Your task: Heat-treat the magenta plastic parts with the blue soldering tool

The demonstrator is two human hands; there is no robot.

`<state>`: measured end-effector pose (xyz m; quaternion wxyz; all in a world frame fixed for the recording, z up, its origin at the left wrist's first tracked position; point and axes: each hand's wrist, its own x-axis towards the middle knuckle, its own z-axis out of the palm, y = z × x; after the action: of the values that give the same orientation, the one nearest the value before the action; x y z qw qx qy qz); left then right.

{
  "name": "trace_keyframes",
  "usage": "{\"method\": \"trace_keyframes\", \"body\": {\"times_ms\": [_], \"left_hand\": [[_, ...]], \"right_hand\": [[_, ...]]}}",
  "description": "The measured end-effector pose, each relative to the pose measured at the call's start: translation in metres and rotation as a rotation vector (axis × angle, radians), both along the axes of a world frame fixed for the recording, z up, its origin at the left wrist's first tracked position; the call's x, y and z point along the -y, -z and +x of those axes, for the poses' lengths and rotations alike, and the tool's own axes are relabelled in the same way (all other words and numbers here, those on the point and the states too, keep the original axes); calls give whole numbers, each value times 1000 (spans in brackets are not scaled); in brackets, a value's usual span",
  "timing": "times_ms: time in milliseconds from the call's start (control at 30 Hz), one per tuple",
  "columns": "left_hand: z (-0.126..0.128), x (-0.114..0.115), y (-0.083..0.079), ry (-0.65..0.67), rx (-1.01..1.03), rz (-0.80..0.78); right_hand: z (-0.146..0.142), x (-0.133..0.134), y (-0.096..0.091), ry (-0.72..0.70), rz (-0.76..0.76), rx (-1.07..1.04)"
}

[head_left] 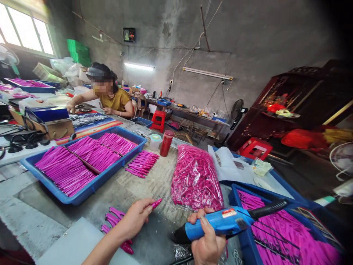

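Observation:
My left hand [135, 218] pinches a small magenta plastic piece [156, 202] just above the grey table. Several more magenta pieces [114, 221] lie in a loose row under and left of that hand. My right hand [207, 243] is wrapped round a blue electric hand tool [220, 223] with a black tip at its left end and a black handle pointing right. Right behind both hands lies a clear bag packed with pink pieces [195, 178].
A big blue tray of magenta strips [82, 162] fills the left of the table, with another blue tray [278, 228] at the right. A neat row of magenta pieces [142, 163], a lidded cup [155, 141] and a red bottle [166, 143] sit behind. Another person [110, 96] works at the far left.

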<state>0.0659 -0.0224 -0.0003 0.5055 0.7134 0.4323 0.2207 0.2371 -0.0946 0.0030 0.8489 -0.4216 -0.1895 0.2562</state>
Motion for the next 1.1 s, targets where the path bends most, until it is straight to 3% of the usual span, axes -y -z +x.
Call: {"method": "trace_keyframes", "body": {"times_ms": [267,500,1100], "left_hand": [[8,11,-8,-13,139,-245],[11,15,-4,14,249,-289],[17,23,-6,-2,243,-408]], "right_hand": [[7,4,12,-3,-7,-117],[9,4,14,-20,7,-144],[11,2,17,-7,-27,-137]]}}
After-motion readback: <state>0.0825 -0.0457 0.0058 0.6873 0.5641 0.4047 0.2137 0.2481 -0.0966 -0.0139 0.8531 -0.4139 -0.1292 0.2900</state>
